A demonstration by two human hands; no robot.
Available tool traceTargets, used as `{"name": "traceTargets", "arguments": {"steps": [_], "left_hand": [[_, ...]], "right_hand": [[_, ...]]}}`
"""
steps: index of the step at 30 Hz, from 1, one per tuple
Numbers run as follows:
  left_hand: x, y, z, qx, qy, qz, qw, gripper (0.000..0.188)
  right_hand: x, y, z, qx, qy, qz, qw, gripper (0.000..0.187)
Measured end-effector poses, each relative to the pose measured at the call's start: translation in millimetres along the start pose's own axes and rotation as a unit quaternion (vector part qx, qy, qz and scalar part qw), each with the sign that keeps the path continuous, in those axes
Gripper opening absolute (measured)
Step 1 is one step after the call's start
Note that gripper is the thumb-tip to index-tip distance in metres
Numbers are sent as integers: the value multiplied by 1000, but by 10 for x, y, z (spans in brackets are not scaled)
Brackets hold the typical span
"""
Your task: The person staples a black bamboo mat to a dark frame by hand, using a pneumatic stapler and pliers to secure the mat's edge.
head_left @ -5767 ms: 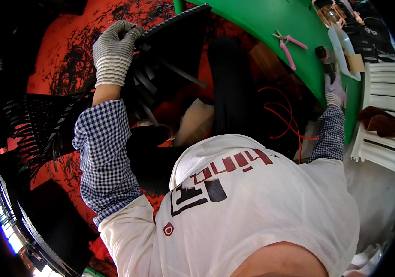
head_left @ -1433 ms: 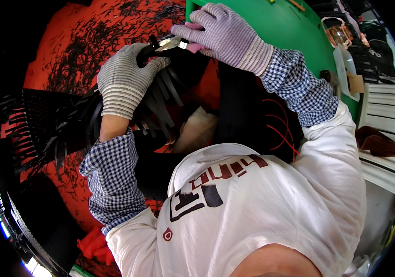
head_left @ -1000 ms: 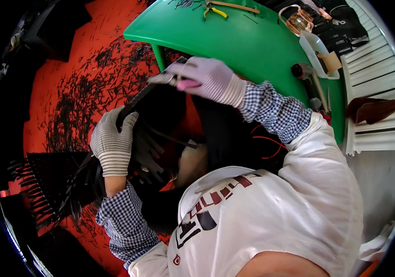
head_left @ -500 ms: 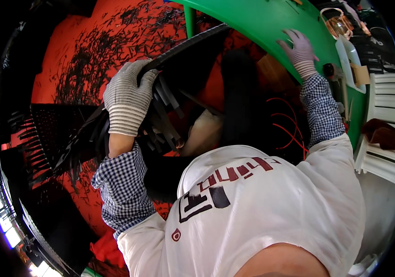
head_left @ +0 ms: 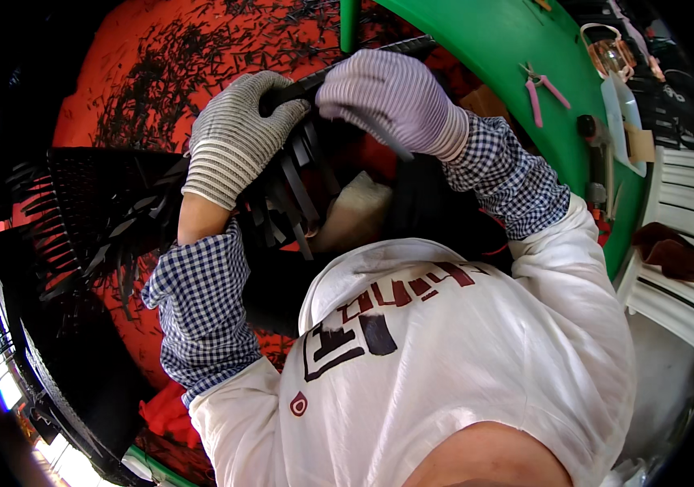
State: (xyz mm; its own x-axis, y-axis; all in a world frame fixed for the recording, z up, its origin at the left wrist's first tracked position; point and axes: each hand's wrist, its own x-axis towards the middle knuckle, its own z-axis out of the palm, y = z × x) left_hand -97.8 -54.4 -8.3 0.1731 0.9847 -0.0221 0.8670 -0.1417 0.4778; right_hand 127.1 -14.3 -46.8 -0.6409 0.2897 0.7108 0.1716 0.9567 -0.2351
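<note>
Likely light, springy; best gripped along the black rim [head_left: 311, 83], as by fingers of left hand [head_left: 241, 134], with dark strip [head_left: 390, 139] pinched in right hand [head_left: 395, 101].

Snips [head_left: 536, 82] on table [head_left: 464, 26], left of tray [head_left: 622, 101]

Right of the right hand [head_left: 395, 101], we saw a green table [head_left: 485, 49]. Near its side farther from that hand, we made out a dark-headed tool [head_left: 593, 130] and, just beside it, a pale tray [head_left: 616, 105] with a cardboard piece [head_left: 640, 146]. Farther out, we noticed a copper-coloured object [head_left: 609, 57], its kind unclear, near black fabric [head_left: 683, 114]. Well right of both hands, we found brown cloth [head_left: 673, 253] on white slats [head_left: 687, 195]. Beyond the left hand [head_left: 245, 134], we saw red floor [head_left: 111, 53]; nearer us than that hand lay crumpled red cloth [head_left: 170, 414].
</note>
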Motion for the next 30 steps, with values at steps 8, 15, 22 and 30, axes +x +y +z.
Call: {"name": "traceTargets", "arguments": {"steps": [8, 15, 22, 30], "left_hand": [[-91, 5, 168, 57, 87, 53, 993, 38], [-112, -4, 264, 80, 125, 54, 988, 38], [-201, -18, 219, 60, 179, 64, 980, 25], [-106, -36, 376, 14, 222, 111, 969, 27]], "right_hand": [[430, -15, 194, 51, 125, 72, 988, 18], [656, 71, 150, 160, 32, 216, 963, 22], [1029, 445, 293, 122, -295, 394, 862, 16], [691, 1080, 990, -176, -461, 111, 863, 30]]}}
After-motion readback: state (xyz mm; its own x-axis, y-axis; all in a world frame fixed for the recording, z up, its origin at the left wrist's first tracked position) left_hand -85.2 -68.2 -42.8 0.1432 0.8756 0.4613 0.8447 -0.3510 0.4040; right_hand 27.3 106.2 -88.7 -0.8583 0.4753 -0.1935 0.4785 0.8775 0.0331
